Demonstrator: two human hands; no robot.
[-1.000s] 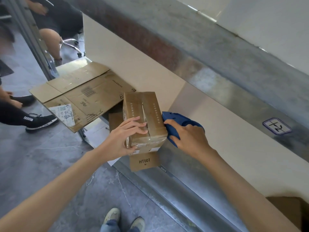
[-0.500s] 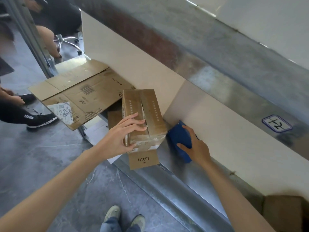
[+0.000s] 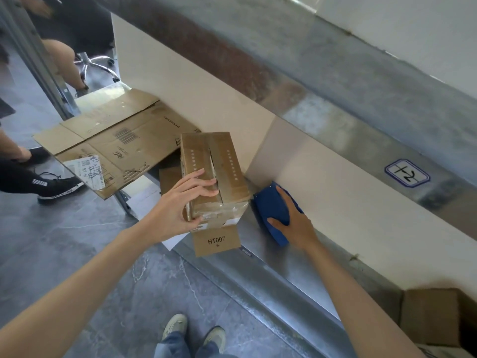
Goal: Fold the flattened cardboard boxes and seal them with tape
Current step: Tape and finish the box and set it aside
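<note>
A small folded cardboard box (image 3: 228, 164) stands on the metal ledge (image 3: 271, 275), with clear tape over its near end and an open slit along the top seam. My left hand (image 3: 178, 208) grips its near left corner, fingers on top and thumb on the end face. A flap marked HT007 (image 3: 216, 241) sticks out beneath it. To the right, the blue tape dispenser (image 3: 268, 205) rests on the ledge against the white wall panel. My right hand (image 3: 296, 226) holds it, index finger laid along it and thumb across its near side. A flattened cardboard box (image 3: 116, 140) lies to the left.
Another brown box (image 3: 431, 316) stands at the lower right. A sticker marked 12 (image 3: 407, 173) is on the metal rail above. A person's black shoe (image 3: 56, 184) and a chair base (image 3: 95, 63) are on the grey floor at left. My own shoes (image 3: 175, 326) are below.
My right hand has carried the tape dispenser away from the box's right side and down onto the ledge by the wall. My left hand stays on the box.
</note>
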